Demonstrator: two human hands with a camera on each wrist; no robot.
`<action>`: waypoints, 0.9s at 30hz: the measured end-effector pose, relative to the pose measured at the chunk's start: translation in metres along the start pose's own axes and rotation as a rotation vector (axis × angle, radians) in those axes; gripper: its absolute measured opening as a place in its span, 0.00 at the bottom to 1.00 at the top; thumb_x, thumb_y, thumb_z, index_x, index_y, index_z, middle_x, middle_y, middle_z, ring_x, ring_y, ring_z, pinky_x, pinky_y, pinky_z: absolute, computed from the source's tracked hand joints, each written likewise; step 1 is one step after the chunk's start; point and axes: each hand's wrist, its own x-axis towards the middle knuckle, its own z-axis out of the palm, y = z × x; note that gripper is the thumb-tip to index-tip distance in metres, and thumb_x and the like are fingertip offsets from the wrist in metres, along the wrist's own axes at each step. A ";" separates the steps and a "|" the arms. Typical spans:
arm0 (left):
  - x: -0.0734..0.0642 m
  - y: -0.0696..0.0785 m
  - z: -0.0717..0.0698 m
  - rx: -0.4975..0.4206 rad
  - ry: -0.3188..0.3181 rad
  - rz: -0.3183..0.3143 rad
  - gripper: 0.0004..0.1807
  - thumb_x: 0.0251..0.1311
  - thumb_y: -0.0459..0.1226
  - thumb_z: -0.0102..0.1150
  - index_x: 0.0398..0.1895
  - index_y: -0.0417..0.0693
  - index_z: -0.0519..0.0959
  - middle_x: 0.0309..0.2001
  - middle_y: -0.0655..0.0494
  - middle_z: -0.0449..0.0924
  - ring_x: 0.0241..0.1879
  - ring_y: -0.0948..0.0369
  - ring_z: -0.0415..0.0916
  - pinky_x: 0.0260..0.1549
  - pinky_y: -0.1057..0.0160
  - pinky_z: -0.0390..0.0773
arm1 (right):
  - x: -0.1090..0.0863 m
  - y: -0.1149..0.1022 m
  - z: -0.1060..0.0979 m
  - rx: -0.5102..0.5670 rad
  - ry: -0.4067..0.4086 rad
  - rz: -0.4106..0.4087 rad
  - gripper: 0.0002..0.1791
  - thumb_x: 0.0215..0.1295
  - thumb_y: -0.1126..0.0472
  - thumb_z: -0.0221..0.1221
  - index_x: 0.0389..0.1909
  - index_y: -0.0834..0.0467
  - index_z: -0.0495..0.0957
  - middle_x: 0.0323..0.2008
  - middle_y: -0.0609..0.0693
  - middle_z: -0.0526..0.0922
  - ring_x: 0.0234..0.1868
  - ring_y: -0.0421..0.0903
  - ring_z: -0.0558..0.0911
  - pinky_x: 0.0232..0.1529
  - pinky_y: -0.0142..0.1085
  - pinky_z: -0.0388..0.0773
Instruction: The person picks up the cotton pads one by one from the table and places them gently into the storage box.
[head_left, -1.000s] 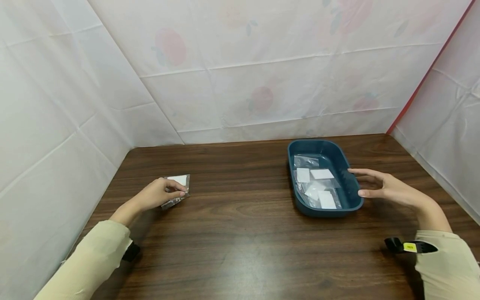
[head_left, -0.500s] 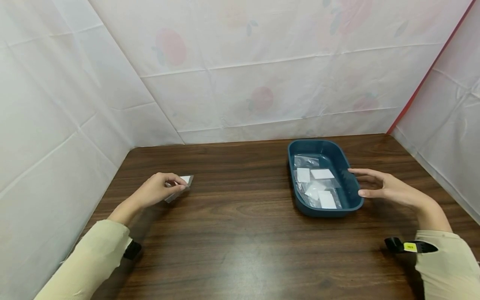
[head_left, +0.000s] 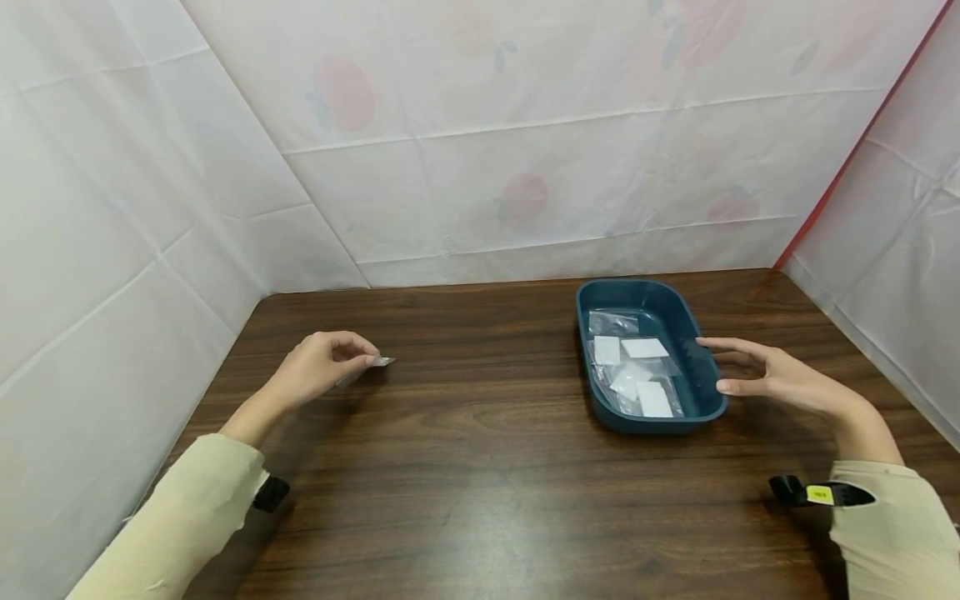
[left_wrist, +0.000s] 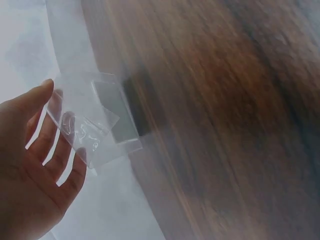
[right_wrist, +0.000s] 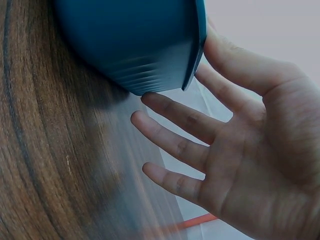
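At the left of the table, my left hand [head_left: 309, 375] pinches a small clear plastic bag [left_wrist: 90, 117] between thumb and fingers. Seen from the left wrist, the bag holds a flat pale piece [left_wrist: 119, 112] at its far end and hangs over the wood. In the head view it is almost edge-on and mostly hidden by the fingers. My right hand [head_left: 787, 379] is at the right side of a dark blue plastic basin [head_left: 708, 396]. Its thumb and index finger touch the rim; the other fingers [right_wrist: 170, 140] stretch out beside the wall, spread apart.
Inside the basin lie several clear bags with white pieces [head_left: 654, 400]. The basin stands on a brown wood-grain table [head_left: 480, 467]. White patterned sheets [head_left: 465, 150] enclose the back and both sides. Black wrist straps [head_left: 821, 493] sit at the sleeves.
My left hand has lifted the bag off the table, slightly up and to the right, and the bag has tilted edge-on. The right hand and basin have stayed put.
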 end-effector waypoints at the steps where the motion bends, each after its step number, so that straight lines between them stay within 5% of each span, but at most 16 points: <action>1: 0.000 0.001 0.000 -0.002 0.003 -0.003 0.10 0.66 0.47 0.63 0.45 0.57 0.85 0.46 0.56 0.84 0.41 0.57 0.80 0.36 0.56 0.77 | 0.000 0.000 0.000 0.000 0.000 -0.001 0.37 0.68 0.53 0.63 0.75 0.53 0.60 0.68 0.64 0.67 0.55 0.30 0.70 0.47 0.39 0.76; 8: 0.004 0.009 0.000 -0.003 0.024 0.026 0.10 0.66 0.46 0.63 0.46 0.56 0.84 0.45 0.57 0.84 0.42 0.57 0.80 0.41 0.52 0.78 | 0.001 0.000 0.000 -0.010 -0.003 0.001 0.37 0.69 0.53 0.63 0.75 0.54 0.60 0.68 0.64 0.65 0.60 0.43 0.71 0.48 0.41 0.76; 15: 0.008 0.019 0.001 0.008 0.052 0.064 0.09 0.66 0.45 0.64 0.46 0.56 0.85 0.44 0.58 0.85 0.40 0.59 0.80 0.37 0.55 0.78 | 0.000 0.000 0.000 0.005 -0.007 -0.011 0.37 0.69 0.54 0.62 0.75 0.54 0.60 0.68 0.64 0.65 0.56 0.30 0.69 0.48 0.42 0.75; 23: 0.012 0.032 0.001 0.011 0.071 0.084 0.08 0.65 0.43 0.64 0.45 0.55 0.85 0.39 0.60 0.85 0.36 0.59 0.80 0.32 0.57 0.77 | 0.000 0.000 0.001 -0.002 -0.003 -0.007 0.37 0.69 0.54 0.62 0.75 0.54 0.60 0.67 0.64 0.66 0.59 0.42 0.70 0.50 0.50 0.73; 27: 0.016 0.040 0.003 0.001 0.085 0.096 0.07 0.64 0.43 0.65 0.44 0.57 0.85 0.38 0.61 0.85 0.34 0.59 0.80 0.30 0.57 0.77 | 0.000 0.000 0.001 0.008 -0.002 0.000 0.37 0.69 0.54 0.63 0.75 0.54 0.60 0.67 0.65 0.67 0.58 0.39 0.71 0.50 0.49 0.74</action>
